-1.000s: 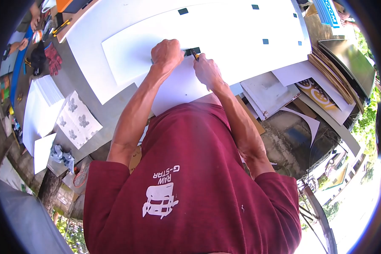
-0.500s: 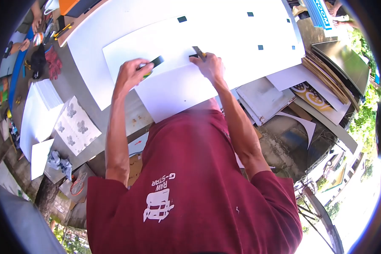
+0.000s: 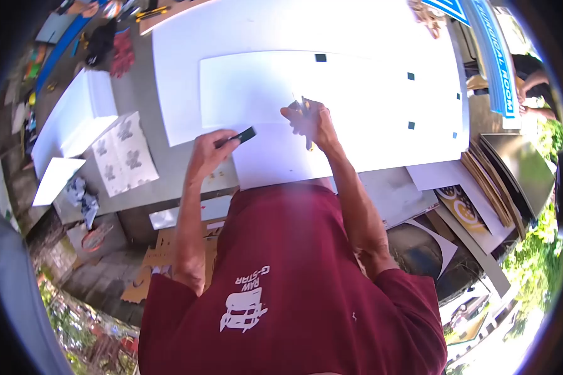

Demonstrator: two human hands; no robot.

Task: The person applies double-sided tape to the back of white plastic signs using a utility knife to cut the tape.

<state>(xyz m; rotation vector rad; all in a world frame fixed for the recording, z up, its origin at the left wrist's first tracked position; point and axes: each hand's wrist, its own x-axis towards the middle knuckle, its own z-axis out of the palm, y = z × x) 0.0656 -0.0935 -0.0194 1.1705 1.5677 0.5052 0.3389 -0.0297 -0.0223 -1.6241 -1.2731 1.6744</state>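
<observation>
My left hand (image 3: 209, 152) is closed on a short, flat dark strip (image 3: 239, 136), which points up and right over the edge of a white sheet (image 3: 266, 159). My right hand (image 3: 321, 124) is closed around a utility knife (image 3: 306, 122) with yellow on its handle; motion blurs it, and its blade is hard to make out. Both hands are above white boards (image 3: 244, 81) on the worktable. Small dark squares sit on the boards, one square (image 3: 320, 57) beyond my right hand and another square (image 3: 411, 76) farther right.
To the left lie white sheets (image 3: 75, 119), a flower-patterned sheet (image 3: 128, 153) and a red glove (image 3: 122, 53). Stacked panels (image 3: 513, 169) lean at the right, below blue-and-white signs (image 3: 494, 56). Another person's arms (image 3: 535, 94) show at the far right.
My right hand has lifted the knife from the dark piece on the board and turned it. My left hand keeps the dark strip. The view has shifted, so the boards appear lower and farther right.
</observation>
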